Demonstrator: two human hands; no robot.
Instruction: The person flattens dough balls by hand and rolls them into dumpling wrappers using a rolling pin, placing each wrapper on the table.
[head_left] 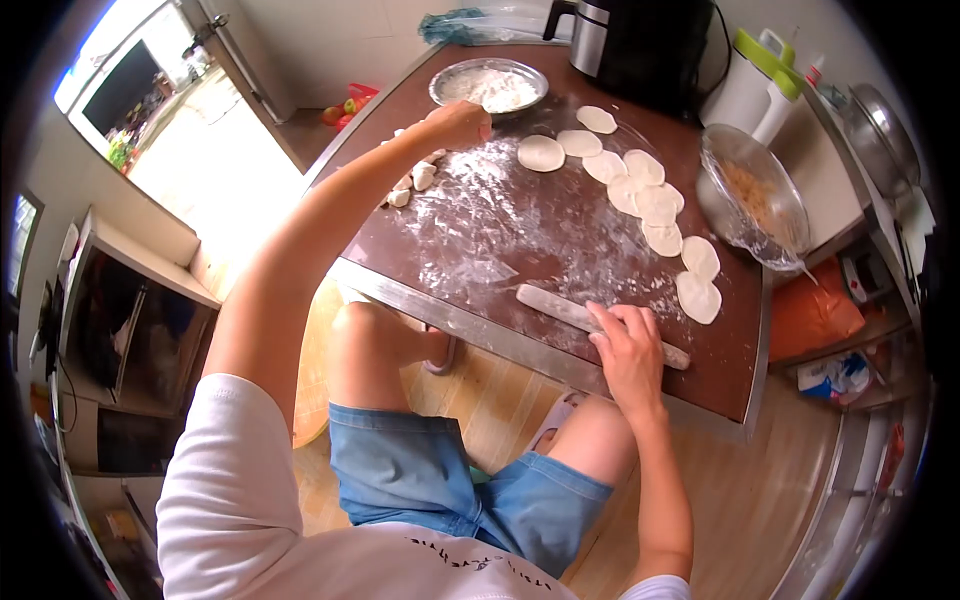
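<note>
My left hand (462, 125) is reaching across the floured table, just in front of a metal bowl of flour (497, 88). Its fingers are curled closed, and whatever they hold is hidden. Small dough lumps (424, 176) lie beside and partly behind my left forearm. Near the front edge, my right hand (630, 345) grips a flour-dusted wooden rolling pin (555, 306) lying on the tabletop. Several thin round dough wrappers (541, 153) form a curved line from the back middle to the right side, some of them overlapping (656, 206).
The brown table (400, 245) has a metal edge. At its right stands a metal bowl with filling (755, 195), covered in clear plastic. Behind are a black appliance (640, 55) and a white-and-green appliance (750, 85). A red bag of fruit (352, 104) sits beyond the left edge.
</note>
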